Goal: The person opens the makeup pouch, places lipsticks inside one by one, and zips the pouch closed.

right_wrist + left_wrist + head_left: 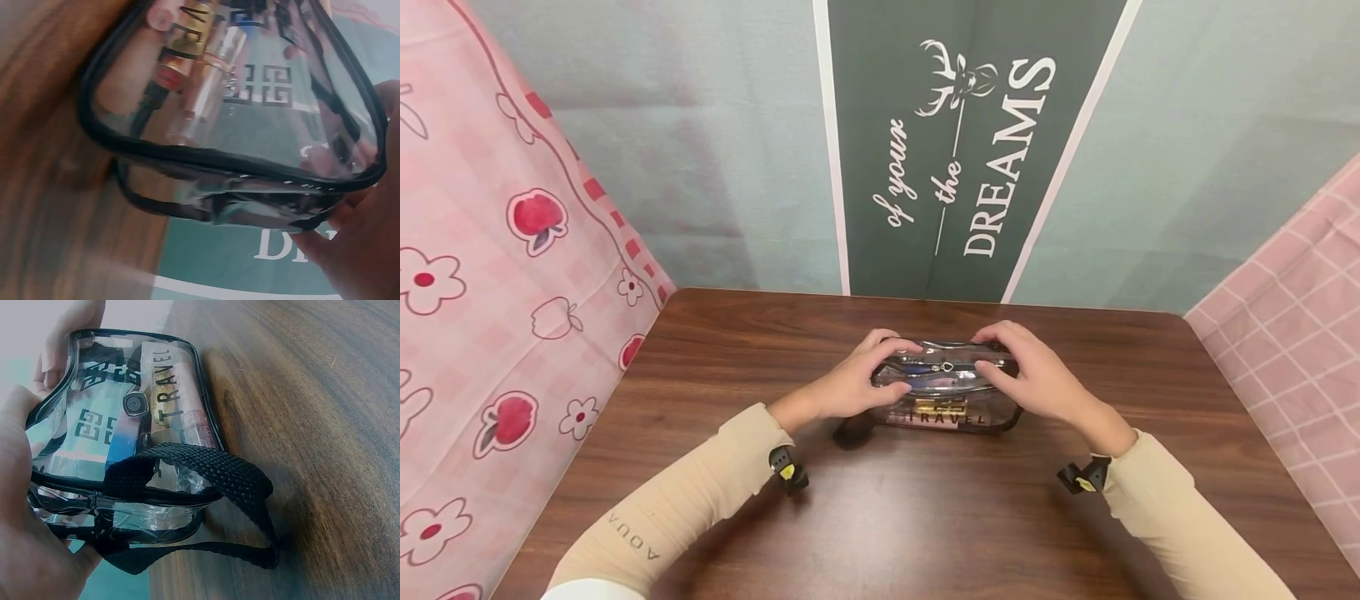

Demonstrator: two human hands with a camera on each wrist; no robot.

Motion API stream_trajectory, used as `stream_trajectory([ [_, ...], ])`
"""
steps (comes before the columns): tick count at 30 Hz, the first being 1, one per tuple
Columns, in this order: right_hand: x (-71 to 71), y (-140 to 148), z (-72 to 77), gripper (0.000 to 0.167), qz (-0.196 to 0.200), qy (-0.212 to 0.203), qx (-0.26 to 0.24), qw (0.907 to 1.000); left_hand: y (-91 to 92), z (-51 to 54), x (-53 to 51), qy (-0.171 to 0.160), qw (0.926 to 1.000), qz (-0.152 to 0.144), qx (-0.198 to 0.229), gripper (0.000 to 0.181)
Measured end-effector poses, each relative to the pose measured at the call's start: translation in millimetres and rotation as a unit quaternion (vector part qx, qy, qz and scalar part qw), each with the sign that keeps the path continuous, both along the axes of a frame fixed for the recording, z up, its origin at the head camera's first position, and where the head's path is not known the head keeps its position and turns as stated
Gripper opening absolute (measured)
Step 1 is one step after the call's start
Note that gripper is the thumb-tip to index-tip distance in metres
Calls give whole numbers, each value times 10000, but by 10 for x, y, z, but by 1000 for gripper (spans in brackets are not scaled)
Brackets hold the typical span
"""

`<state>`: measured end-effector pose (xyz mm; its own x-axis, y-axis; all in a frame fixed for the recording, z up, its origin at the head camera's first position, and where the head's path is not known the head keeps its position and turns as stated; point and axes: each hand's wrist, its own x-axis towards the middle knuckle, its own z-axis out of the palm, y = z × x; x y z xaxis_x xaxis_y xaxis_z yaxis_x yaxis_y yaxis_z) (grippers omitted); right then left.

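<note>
A clear plastic travel pouch (pixel 955 398) with black piping and the word TRAVEL on its front stands on the table. Its left end is gripped by my left hand (pixel 857 379), fingers at the back and thumb at the front of the top. My right hand (pixel 1037 375) holds the right end in the same way. On top, the zipper pull (pixel 946 367) lies near the middle. A black webbing strap (pixel 219 472) loops out from the left end. Through the plastic show a pink tube (pixel 195 419), a blue and pink item (pixel 125 440) and a shiny slim tube (pixel 209 81).
The brown wood-grain table (pixel 925 517) stretches around the pouch. Behind it hangs a grey-green cloth (pixel 737 167) with printed lettering. Pink patterned cloths border the left (pixel 512 292) and right (pixel 1300 333) sides.
</note>
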<state>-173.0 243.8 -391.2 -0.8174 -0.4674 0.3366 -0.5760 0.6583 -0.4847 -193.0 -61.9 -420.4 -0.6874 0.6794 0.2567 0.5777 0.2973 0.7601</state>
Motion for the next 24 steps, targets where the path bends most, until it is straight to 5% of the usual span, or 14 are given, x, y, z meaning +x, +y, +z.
stream_trajectory([
  [15, 33, 83, -296, 41, 19, -111, -1249, 9921, 25, 10, 1, -88, 10000, 9, 26, 51],
  [24, 70, 77, -336, 39, -56, -4, -1239, 9923, 4, 102, 6, 154, 9998, -63, -117, 47],
])
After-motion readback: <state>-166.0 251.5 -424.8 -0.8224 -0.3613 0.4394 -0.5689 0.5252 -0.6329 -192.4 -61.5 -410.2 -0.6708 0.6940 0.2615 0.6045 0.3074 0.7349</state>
